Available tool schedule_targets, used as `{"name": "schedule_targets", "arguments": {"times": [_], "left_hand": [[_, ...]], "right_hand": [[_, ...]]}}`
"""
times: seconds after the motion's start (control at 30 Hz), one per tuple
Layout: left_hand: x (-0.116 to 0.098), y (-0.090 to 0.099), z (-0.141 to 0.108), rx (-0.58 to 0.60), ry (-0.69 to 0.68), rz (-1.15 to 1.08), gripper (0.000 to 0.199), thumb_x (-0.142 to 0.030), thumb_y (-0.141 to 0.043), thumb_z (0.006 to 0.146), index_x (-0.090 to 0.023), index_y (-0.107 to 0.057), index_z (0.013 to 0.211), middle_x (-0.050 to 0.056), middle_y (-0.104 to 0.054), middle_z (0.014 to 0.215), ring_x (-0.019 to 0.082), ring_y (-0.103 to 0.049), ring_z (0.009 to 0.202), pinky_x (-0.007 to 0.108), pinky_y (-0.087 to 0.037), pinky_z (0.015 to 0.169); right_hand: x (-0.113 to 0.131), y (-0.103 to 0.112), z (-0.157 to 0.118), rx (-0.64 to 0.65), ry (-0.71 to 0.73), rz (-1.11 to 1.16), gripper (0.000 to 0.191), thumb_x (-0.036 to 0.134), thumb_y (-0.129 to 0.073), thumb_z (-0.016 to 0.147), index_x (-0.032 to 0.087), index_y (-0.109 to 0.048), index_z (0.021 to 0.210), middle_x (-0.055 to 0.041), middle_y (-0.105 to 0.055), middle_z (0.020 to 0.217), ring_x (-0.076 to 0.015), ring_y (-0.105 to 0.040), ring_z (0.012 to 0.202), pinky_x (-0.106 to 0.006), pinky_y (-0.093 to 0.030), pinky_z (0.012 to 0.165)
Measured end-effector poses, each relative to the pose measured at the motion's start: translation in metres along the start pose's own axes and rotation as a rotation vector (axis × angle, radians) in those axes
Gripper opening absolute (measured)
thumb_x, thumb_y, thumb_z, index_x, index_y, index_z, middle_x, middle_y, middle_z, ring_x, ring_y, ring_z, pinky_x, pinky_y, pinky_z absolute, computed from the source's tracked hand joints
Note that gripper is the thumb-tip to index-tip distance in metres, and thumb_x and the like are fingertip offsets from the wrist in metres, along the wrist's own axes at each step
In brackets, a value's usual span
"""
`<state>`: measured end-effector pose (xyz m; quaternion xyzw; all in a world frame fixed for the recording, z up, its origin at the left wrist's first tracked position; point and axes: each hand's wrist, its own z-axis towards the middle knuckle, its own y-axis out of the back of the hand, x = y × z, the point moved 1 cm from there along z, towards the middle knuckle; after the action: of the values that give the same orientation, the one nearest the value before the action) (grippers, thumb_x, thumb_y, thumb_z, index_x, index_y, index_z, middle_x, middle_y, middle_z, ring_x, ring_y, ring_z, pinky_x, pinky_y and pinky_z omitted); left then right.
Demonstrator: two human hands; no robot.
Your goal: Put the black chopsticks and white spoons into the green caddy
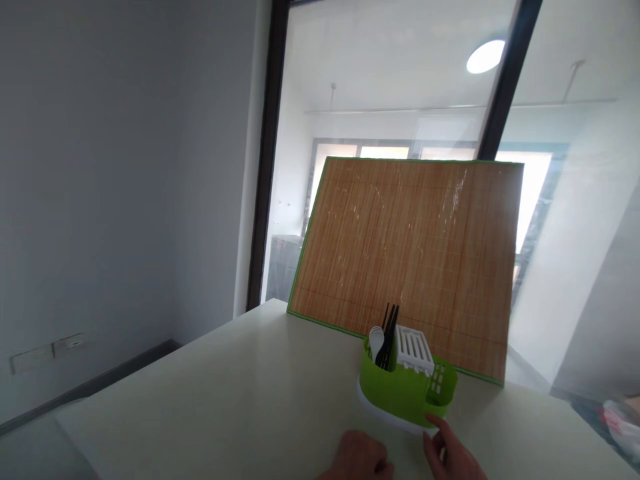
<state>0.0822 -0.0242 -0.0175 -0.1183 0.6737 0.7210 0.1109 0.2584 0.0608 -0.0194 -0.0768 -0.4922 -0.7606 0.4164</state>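
Observation:
My left hand rests at the table's front, its fingers curled into a fist; I see nothing in it. Just right of it is my right hand, index finger and thumb apart, nothing between them. That index fingertip overlaps the lower right of a green cutlery holder; whether it touches, I cannot tell. The holder stands upright on a white base tray. White spoons and black chopsticks stand in its left compartment. A white slotted rack sits in the middle, and the right compartment shows no contents.
Behind the holder, a bamboo mat with green edging leans upright against the dark-framed glass. The white table reaches toward a grey wall on the left. Red and white items lie beyond the table at far right.

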Motion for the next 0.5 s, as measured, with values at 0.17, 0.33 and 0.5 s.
{"name": "schedule_targets", "arguments": {"times": [0.17, 0.33, 0.5], "left_hand": [[-0.001, 0.002, 0.002, 0.021, -0.012, 0.003, 0.026, -0.031, -0.05, 0.078, -0.02, -0.072, 0.08, 0.007, -0.073, 0.08, 0.023, -0.067, 0.076, 0.028, -0.046, 0.067], [0.004, -0.005, 0.005, 0.015, -0.026, -0.017, 0.026, -0.033, -0.049, 0.078, -0.021, -0.072, 0.077, 0.006, -0.073, 0.078, 0.022, -0.066, 0.074, 0.028, -0.045, 0.067], [0.009, -0.008, 0.006, -0.001, -0.021, -0.026, 0.025, -0.032, -0.048, 0.078, -0.021, -0.07, 0.075, 0.004, -0.072, 0.075, 0.019, -0.065, 0.072, 0.026, -0.044, 0.067]], "right_hand": [[0.007, 0.015, 0.023, 0.228, -0.025, -0.305, 0.042, 0.031, -0.033, 0.089, 0.017, -0.036, 0.128, -0.0036, -0.067, 0.088, -0.0199, -0.066, 0.077, -0.027, -0.044, 0.059], [0.014, 0.007, 0.04, 0.279, 0.042, -0.565, 0.032, 0.026, -0.038, 0.092, 0.012, -0.048, 0.119, -0.0117, -0.069, 0.087, -0.026, -0.067, 0.079, -0.032, -0.045, 0.06], [0.007, 0.018, 0.055, 0.273, 0.17, -0.678, 0.029, 0.034, -0.038, 0.094, 0.016, -0.06, 0.094, -0.0093, -0.069, 0.071, -0.0263, -0.067, 0.067, -0.029, -0.042, 0.051]]}}
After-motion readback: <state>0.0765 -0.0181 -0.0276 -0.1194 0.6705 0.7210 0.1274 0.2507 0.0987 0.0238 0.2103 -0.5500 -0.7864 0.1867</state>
